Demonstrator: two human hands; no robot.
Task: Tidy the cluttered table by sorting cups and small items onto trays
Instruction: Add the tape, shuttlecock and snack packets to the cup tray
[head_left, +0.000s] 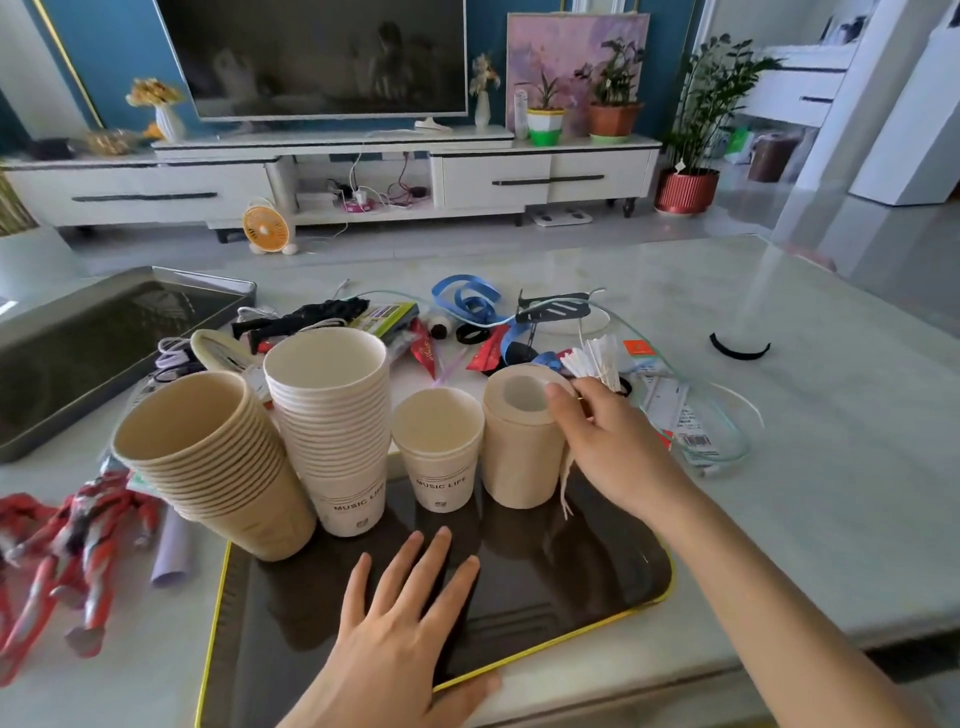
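The left hand (400, 613) lies flat, fingers straight and spread, on the bare near part of the tray (545, 577) at the bottom centre of the frame, holding nothing; the right hand (608, 447) reaches in from the lower right and grips the roll (519, 447), thumb on its top rim and fingers curled round its right side; whether it also pinches the sticks (597, 361) just behind it I cannot tell. The roll stands upright, long axis vertical, at the far right of the tray; left of it in a row stand a cup (439, 452), the white stack (332, 415) and the tan stack (208, 457), which leans to the left. Beyond the row, in mid-frame, the clutter (467, 322) of ribbon, packets and cords lies on the table (779, 467); a band (740, 349) sits well apart at the right; a toy (67, 545) lies at the lower left; a grey tray (104, 332) sits at the upper left. The coming move likely turns on this: the small items lie past the cups, nearer the right hand; the grey tray is nearer the left.
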